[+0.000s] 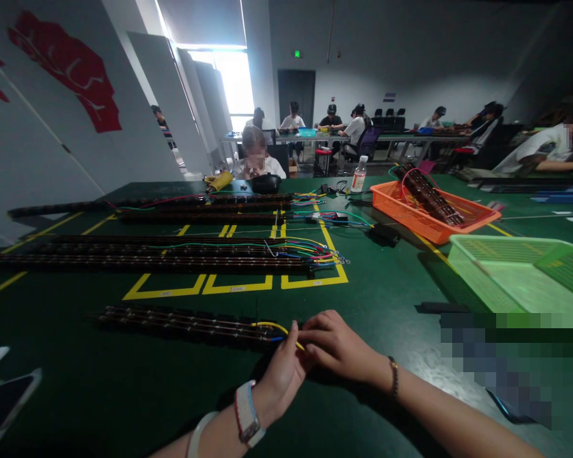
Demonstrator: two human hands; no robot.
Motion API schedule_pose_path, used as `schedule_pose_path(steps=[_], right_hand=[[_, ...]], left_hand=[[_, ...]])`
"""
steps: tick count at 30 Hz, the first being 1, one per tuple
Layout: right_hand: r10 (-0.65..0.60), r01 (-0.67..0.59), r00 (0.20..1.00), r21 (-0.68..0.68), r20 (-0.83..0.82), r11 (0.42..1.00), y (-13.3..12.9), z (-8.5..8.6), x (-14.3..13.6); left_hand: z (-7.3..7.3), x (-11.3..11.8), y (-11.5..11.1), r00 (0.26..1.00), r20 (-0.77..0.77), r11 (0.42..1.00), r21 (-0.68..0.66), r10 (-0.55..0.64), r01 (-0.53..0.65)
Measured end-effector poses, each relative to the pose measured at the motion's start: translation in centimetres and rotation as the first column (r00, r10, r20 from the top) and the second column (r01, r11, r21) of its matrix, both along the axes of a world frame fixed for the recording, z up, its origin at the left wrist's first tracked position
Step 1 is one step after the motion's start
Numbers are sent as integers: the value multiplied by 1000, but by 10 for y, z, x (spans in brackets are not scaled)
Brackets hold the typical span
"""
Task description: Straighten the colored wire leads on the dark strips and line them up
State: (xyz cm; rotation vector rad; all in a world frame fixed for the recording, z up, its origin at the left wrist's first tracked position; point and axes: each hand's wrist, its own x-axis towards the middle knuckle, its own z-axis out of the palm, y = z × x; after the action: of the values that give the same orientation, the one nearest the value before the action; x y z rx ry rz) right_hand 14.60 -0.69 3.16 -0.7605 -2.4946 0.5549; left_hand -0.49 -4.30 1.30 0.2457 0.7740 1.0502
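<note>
A black cable-chain-like strip (181, 323) with thin copper-coloured lines lies on the table to the left of my hands. From its right end come a yellow wire (272, 324) and a blue wire (276, 339). My left hand (282, 375), with a watch on the wrist, is closed around the yellow wire close to the strip's end. Against it, my right hand (337, 343) pinches at the same wire with bent fingers. The wire tips are hidden between my fingers.
Longer black strips (172, 257) with coloured wires lie beyond, across yellow tape outlines (241, 288). An orange basket (386, 213) holds more strips; a green basket (472, 270) stands at right. A bottle (359, 175) and a seated person (262, 166) are across the table.
</note>
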Motion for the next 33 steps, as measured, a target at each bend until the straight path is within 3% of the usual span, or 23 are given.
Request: schedule_pose_path(steps=[3,6,11,20,24,27,29,33], right_hand=[[-204,174,967,-188,-152,967,9,-2,9],[-340,293,934,-309,-108,905,16,-7,15],[-274,267,961,-340,29,902,17,-9,14],[-93,127,987,-289,127,949,14,-6,18],[-46,92,991,-381,127,920,12,-4,17],[-45,90,995,-574,91,814,8,-3,15],[-44,49,999,-715,26,697,5,-4,13],[2,-141,989,-932,-149,333,2,-9,8]], left_hand=[[1,-1,0,1000,14,1000,11,-14,14],[0,-2,1,999,14,999,29,-34,34],[-4,-1,1,999,48,999,46,-3,1],[-1,-4,-1,995,34,987,134,-90,85],[-5,-5,0,995,42,984,156,-88,81],[-6,-5,1,995,15,981,170,-103,98],[-6,-5,2,994,3,981,165,-108,106],[-6,-6,2,991,-18,979,150,-134,135]])
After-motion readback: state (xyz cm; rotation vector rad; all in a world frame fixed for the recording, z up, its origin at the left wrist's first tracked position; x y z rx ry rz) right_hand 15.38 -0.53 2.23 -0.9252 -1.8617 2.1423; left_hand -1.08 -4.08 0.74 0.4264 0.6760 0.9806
